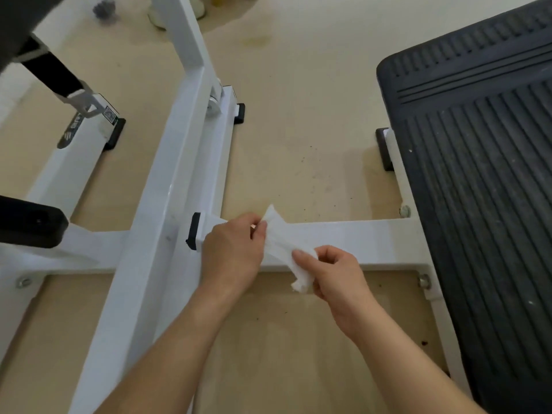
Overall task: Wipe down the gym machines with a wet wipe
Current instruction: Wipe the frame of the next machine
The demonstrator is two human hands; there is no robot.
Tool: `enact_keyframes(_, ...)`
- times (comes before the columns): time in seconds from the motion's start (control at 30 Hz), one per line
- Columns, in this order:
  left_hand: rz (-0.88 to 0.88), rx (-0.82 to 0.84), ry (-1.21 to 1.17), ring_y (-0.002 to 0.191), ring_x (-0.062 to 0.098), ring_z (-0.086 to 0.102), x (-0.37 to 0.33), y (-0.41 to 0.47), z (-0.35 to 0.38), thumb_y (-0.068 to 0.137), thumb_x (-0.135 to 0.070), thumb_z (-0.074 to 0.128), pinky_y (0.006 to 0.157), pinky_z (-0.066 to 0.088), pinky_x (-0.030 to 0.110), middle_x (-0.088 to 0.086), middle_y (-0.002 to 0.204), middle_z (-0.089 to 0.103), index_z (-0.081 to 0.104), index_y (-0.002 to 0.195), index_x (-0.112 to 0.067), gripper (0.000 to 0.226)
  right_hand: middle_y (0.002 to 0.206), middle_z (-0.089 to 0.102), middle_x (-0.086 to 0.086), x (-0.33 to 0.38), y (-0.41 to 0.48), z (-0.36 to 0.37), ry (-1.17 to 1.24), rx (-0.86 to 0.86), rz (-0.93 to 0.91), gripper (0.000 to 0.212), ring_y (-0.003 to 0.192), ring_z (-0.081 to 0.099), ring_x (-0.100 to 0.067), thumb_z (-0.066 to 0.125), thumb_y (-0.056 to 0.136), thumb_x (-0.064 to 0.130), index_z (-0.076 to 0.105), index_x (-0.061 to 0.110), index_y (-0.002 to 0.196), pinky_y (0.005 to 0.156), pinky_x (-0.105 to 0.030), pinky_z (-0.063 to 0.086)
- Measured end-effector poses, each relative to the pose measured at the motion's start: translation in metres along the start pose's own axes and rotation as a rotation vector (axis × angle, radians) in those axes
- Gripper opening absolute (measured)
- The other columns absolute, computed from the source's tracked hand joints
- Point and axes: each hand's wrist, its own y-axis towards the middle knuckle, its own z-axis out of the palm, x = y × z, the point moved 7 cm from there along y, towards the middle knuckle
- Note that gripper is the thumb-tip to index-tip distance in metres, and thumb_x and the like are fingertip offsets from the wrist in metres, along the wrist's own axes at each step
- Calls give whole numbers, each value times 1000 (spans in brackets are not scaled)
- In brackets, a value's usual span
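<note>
Stretching a white wet wipe (280,243) between both hands, a person leaned over the base of a white gym machine. The wipe lay across the white crossbar (373,237), though whether it touched the metal could not be told. Its long axis ran from 11 o'clock to 5 o'clock, the upper end pointing away from the person. The left hand (231,252) pinched that upper end between thumb and curled fingers. The right hand (334,273), at 4 o'clock from the left, pinched the crumpled lower end with the thumb on top. The crossbar ran from 9 to 3 o'clock, meeting a long white frame beam (167,204) beside a black end cap (193,231), and a black ribbed footplate (478,204) at 3 o'clock, over a pale floor (298,115).
</note>
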Motion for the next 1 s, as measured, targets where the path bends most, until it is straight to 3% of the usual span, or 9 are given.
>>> enact_keyframes(0.13,264,-150,374,43,22,45,-1,1,6,80,-10,72,39,40,30,2,50,50,63,76,-11,10,59,41,7,7,3,-14,-339,-270,-151,31,54,37,-13,65,79,8,39,16,63,49,-22,32)
enact_keyframes(0.2,309,-145,437,48,23,46,1,2,14,73,-12,78,46,34,29,2,55,53,64,80,-11,15,83,55,5,21,-1,-9,-607,-346,-303,12,73,51,-15,58,81,8,54,20,79,61,-26,40)
enact_keyframes(0.27,308,-128,437,65,24,53,5,1,20,75,-21,78,53,37,33,5,74,61,66,100,-12,29,125,54,-1,25,-3,16,-922,-248,-477,32,114,51,-20,54,86,11,59,19,117,86,-30,45)
enact_keyframes(0.33,262,-146,337,81,26,54,8,1,14,80,-20,72,61,46,35,8,94,60,61,118,-12,41,159,20,-9,9,0,56,-1200,20,-610,61,147,17,-27,46,91,12,30,11,149,115,-38,22)
enact_keyframes(0.47,264,-157,131,88,25,60,3,-10,6,87,-7,56,71,53,35,10,101,64,64,117,-8,31,158,-26,-9,-35,12,99,-1578,202,-620,66,141,-32,-24,19,102,32,-21,9,150,112,-46,-23)
enact_keyframes(0.6,313,-17,137,96,30,65,7,-24,44,84,-11,35,77,57,37,13,109,68,67,112,-5,43,151,-36,-11,-15,32,55,-1690,-10,-381,75,142,-31,-28,23,100,40,-26,6,146,113,-48,-20)
enact_keyframes(0.8,359,120,219,108,38,61,-5,-34,89,68,10,53,84,56,46,21,122,62,65,117,-5,53,153,-30,-22,17,18,-76,-1502,-388,107,96,144,-23,-37,44,94,39,-27,-1,144,115,-45,-12)
enact_keyframes(0.9,343,123,212,108,36,62,-5,-31,85,70,4,45,81,56,45,20,120,64,67,114,-6,50,151,-33,-24,11,25,-47,-1434,-347,19,95,142,-27,-39,47,93,31,-25,-2,145,115,-46,-13)
enact_keyframes(1.0,346,72,180,106,34,62,-4,-31,66,81,-2,47,79,56,42,17,117,65,67,113,-8,38,151,-36,-18,-10,28,37,-1522,-55,-300,85,136,-39,-30,39,95,25,-24,4,147,112,-44,-20)
